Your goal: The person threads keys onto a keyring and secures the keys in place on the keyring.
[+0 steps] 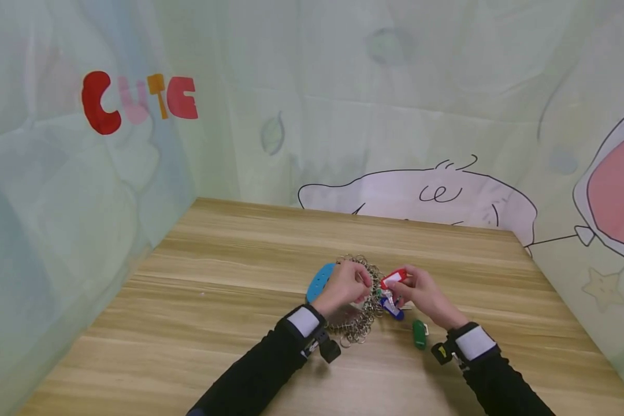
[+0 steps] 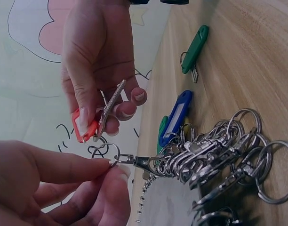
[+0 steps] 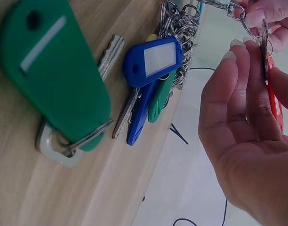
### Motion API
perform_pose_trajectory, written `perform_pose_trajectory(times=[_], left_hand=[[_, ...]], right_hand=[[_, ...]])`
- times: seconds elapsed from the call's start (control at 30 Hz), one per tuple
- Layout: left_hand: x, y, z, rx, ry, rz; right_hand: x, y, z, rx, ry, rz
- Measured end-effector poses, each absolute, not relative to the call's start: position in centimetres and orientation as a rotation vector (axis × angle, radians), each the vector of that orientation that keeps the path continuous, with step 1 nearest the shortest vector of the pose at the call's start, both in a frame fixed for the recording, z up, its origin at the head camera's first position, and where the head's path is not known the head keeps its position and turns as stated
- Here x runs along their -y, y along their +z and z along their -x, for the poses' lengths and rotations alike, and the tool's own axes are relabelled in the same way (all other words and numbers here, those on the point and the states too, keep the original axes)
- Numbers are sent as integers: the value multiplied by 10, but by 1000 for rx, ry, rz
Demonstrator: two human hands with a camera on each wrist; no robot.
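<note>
My left hand (image 1: 349, 284) pinches a metal split ring between thumb and forefinger. A swivel clasp (image 2: 145, 163) joins that ring to a row of metal clasps and rings (image 2: 217, 155). Facing it, my right hand (image 1: 422, 293) holds a red key tag (image 2: 83, 126) with a white label. A silver key (image 2: 110, 112) hangs with this tag, and its small ring overlaps the pinched ring in the left wrist view. Blue key tags (image 3: 153, 62) with keys lie just below the right hand, against the clasps, beside a green tag (image 3: 161, 98).
A separate green key tag (image 1: 419, 334) with a key lies on the wooden table (image 1: 229, 266), near the right wrist. A blue round piece (image 1: 319, 283) shows behind the left hand. Printed cloth walls (image 1: 270, 75) stand at the table's back and sides.
</note>
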State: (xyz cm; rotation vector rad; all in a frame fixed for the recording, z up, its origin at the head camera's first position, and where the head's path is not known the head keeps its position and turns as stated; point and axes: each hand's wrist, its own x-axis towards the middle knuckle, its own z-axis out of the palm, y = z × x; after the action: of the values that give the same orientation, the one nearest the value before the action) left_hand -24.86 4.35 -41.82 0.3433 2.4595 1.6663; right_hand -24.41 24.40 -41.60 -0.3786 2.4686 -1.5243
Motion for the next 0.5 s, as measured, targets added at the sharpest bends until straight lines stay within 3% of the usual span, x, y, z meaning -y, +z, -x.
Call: perform_pose_trajectory(times=[0.5], left_hand=[[-42,-417,248,-2476,1649,-335]], right_hand=[[-242,-416,246,-2475,-1517,399]])
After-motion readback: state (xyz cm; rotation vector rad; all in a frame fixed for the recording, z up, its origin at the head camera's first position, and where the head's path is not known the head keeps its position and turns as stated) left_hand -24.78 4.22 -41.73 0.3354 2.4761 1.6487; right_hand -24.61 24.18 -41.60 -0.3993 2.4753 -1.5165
